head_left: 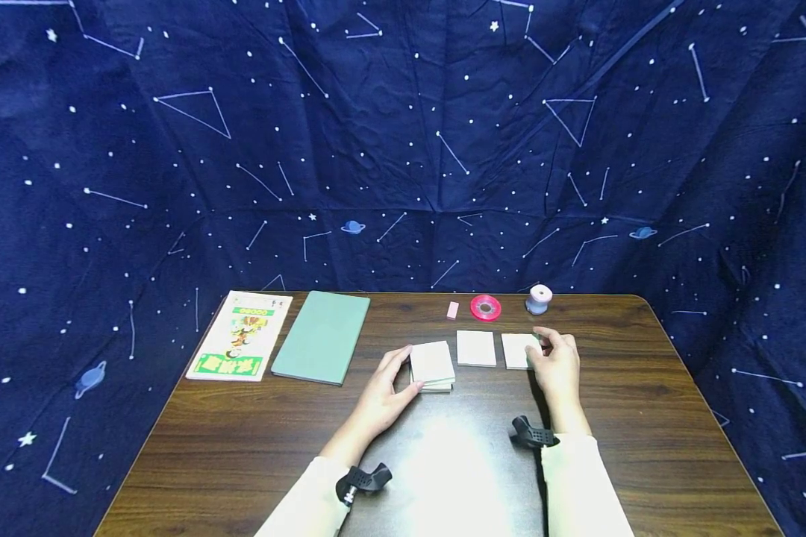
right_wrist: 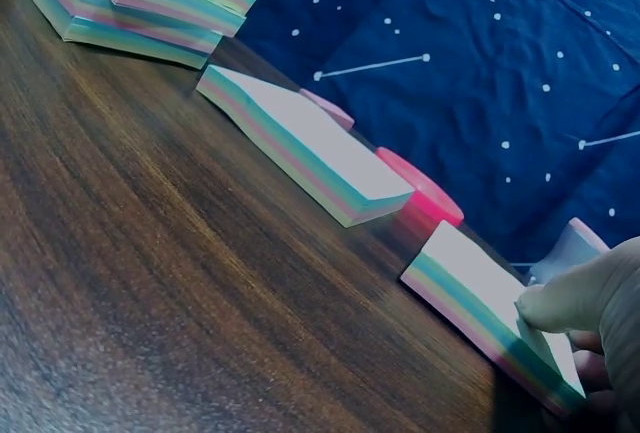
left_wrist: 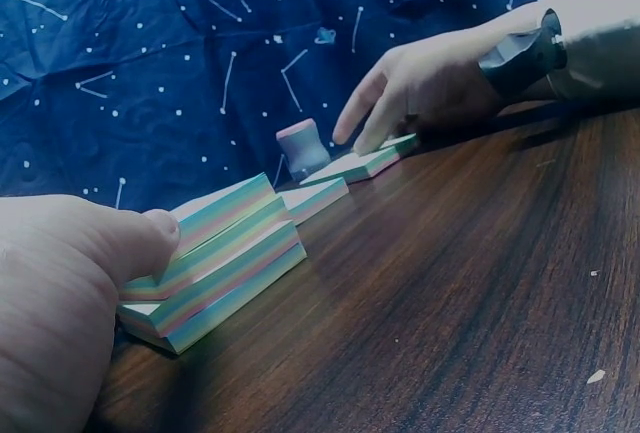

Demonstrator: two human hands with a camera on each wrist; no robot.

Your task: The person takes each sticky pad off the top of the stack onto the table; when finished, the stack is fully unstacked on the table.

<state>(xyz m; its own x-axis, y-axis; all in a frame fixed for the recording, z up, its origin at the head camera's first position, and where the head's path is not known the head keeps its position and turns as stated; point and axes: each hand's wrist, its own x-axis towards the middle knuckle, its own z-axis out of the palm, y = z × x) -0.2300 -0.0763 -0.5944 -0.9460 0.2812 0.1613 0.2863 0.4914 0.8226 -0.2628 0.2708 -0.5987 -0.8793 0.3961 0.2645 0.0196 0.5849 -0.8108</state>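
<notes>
Several sticky note pads with white tops and pastel striped edges form an uneven stack [head_left: 433, 363], which my left hand [head_left: 381, 397] holds from its left side. The thumb lies against the pads' edges in the left wrist view. A single sticky note pad [head_left: 475, 348] lies flat to the right of the stack, with no hand on it. Farther right, my right hand [head_left: 557, 371] grips another sticky note pad [right_wrist: 475, 298] by its right edge. Its thumb rests over the white top; the other fingers are partly hidden behind the pad.
Behind the pads sit a small pink block [head_left: 453, 310], a pink-red ring-shaped roll [head_left: 486, 308] and a pale spool [head_left: 539, 299]. A green notebook [head_left: 322, 337] and an illustrated booklet [head_left: 240, 337] lie at the left. A starry blue cloth [head_left: 403, 149] hangs behind the wooden table [head_left: 645, 447].
</notes>
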